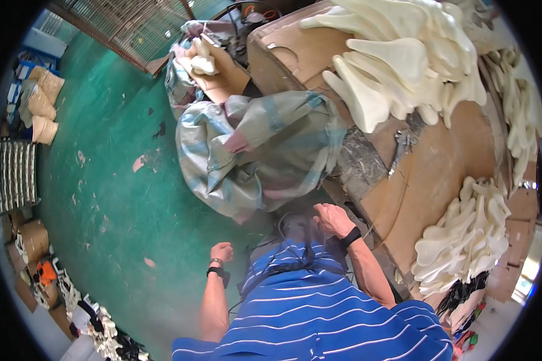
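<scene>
My left hand (222,251) hangs beside my body over the green floor, fingers curled with nothing seen in them. At the near edge of the cardboard-covered table, close to my lap, is my right hand (333,219); its fingers are also curled, and no object shows in it. Ahead of both hands lies a large crumpled woven sack (265,117), grey with blue and pink bands, its wide mouth facing me. Long cream-coloured moulded pieces (397,66) are heaped on the table (457,150) at the far right. A silver metal tool (400,147) rests beside a dark worn patch.
A second heap of cream pieces (464,234) sits at the table's right side. Behind the sack are a cardboard box (226,75) with pale pieces and a rusty wire cage (132,30). Cartons (36,240) and packages line the left wall. Scraps dot the green floor (102,180).
</scene>
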Demonstrator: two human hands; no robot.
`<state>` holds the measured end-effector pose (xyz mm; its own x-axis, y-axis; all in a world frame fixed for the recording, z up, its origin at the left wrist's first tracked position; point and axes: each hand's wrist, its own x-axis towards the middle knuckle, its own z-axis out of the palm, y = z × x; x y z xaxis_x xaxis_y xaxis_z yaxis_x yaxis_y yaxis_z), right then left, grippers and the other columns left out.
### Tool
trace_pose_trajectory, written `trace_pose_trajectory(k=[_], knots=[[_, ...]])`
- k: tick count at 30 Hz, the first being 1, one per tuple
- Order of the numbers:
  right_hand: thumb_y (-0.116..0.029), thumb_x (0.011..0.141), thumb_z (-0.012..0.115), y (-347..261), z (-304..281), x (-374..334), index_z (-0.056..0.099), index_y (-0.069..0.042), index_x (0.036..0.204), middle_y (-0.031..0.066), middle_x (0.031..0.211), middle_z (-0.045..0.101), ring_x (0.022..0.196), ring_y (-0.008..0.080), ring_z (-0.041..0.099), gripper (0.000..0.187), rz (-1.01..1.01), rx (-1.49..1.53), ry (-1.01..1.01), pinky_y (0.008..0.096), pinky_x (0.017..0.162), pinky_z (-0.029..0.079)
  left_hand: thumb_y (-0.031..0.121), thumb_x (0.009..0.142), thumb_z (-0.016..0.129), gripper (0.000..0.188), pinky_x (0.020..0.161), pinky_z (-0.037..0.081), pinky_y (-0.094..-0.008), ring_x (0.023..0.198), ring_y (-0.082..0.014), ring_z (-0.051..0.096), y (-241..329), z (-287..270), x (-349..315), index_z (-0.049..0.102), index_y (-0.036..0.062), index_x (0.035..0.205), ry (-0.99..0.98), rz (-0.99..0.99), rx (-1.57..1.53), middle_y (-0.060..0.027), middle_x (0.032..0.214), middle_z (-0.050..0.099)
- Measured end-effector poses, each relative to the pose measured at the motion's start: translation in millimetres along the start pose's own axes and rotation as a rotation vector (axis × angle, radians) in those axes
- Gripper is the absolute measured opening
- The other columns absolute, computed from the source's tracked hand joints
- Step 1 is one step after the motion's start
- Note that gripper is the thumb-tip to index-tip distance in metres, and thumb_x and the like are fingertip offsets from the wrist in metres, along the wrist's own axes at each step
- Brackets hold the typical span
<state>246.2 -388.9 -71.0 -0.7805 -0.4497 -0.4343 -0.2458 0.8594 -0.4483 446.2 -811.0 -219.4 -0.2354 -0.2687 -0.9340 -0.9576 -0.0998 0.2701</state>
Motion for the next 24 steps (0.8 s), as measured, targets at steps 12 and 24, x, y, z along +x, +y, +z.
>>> trace_pose_trajectory(k=[12,24], knots=[[-0.022,0.089,0.068,15,-15,154,0.058,-0.001,0.105,0.0237,0.091,0.068,0.087,0.0441,0.068,0.028,-0.033,0.137,-0.096,0.0527,0.076,0.055,0.010,0.095,0.064,0.024,0.070,0.060,-0.0330,0.082,-0.0150,0.071,122,22,32,0.068,0.0045,0.118,0.006,0.147,0.063,-0.0059,0.097,0.073],[-0.056,0.079,0.083,15,76,302,0.039,0.004,0.153,0.0189,0.145,0.054,0.118,0.0269,0.063,0.105,0.693,1.275,0.155,0.0372,0.096,0.052,0.023,0.088,0.068,0.034,0.090,0.056,-0.0357,0.103,-0.0241,0.073,211,75,164,0.072,0.0064,0.117,-0.331,0.373,0.310,-0.0126,0.108,0.076]])
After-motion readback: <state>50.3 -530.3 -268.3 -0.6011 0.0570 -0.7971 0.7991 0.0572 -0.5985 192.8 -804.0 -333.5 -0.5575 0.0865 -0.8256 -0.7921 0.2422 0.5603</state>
